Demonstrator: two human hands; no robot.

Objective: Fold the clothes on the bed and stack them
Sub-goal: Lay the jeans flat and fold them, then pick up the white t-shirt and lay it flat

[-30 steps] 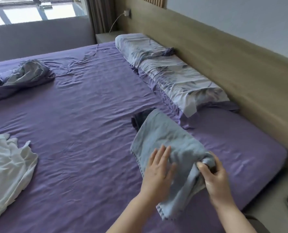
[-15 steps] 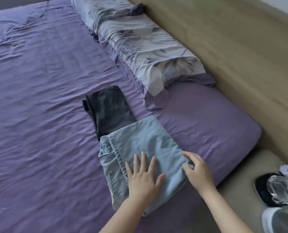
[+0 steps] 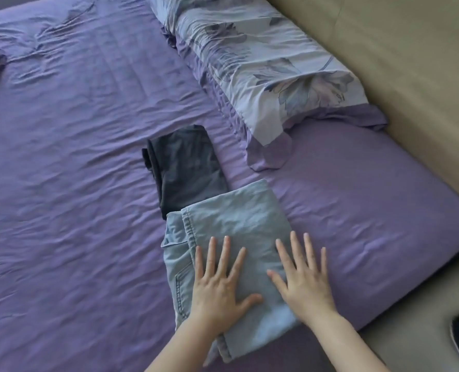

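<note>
On the near bed [image 3: 75, 237], our left hand [image 3: 217, 288] and right hand [image 3: 304, 285] lie flat, fingers spread, on the folded jeans [image 3: 239, 224]; we should press outward evenly before stacking beside the dark garment [image 3: 188, 167].

A wide bed [image 3: 83, 162] wears a creased purple sheet, with a floral pillow [image 3: 263, 65] (pale blue and lilac) against a tan wooden headboard [image 3: 410, 76]. Beige floor [image 3: 410, 342] shows at lower right.

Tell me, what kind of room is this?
Most likely a bedroom. There is a big bed with a purple sheet, a flowery pillow against a headboard, and folded jeans being flattened on the bed.
</note>
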